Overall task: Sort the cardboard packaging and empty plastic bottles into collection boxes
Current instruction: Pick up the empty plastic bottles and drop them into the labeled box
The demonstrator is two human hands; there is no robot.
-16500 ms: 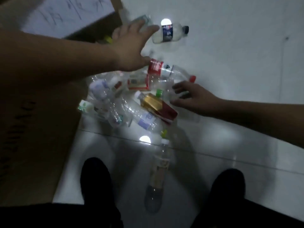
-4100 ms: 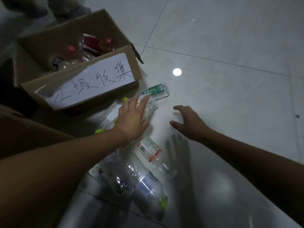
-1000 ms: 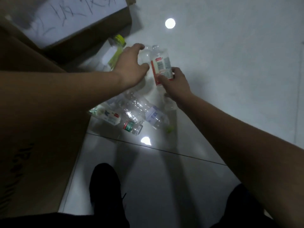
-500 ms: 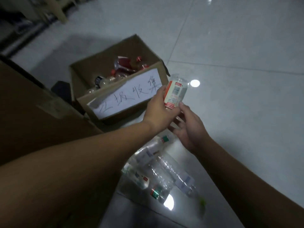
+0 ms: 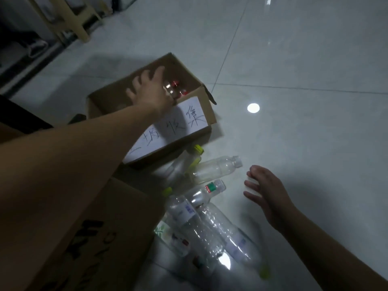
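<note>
My left hand hovers over the open cardboard collection box, fingers spread, holding nothing. Bottles with red caps lie inside the box just under the hand. A white handwritten label covers the box's front. My right hand hangs open above the floor, to the right of a pile of empty clear plastic bottles. One clear bottle with a clear cap lies at the pile's top, and a yellow-capped bottle leans by the box.
A large brown cardboard box with dark print stands at lower left, against the bottle pile. Furniture legs and dark clutter fill the far left corner. Pale glossy floor tiles stretch to the right, with a bright light reflection.
My left hand carried the red-labelled bottle over the box and let it go; it is now open. My right hand dropped back down toward the pile.
</note>
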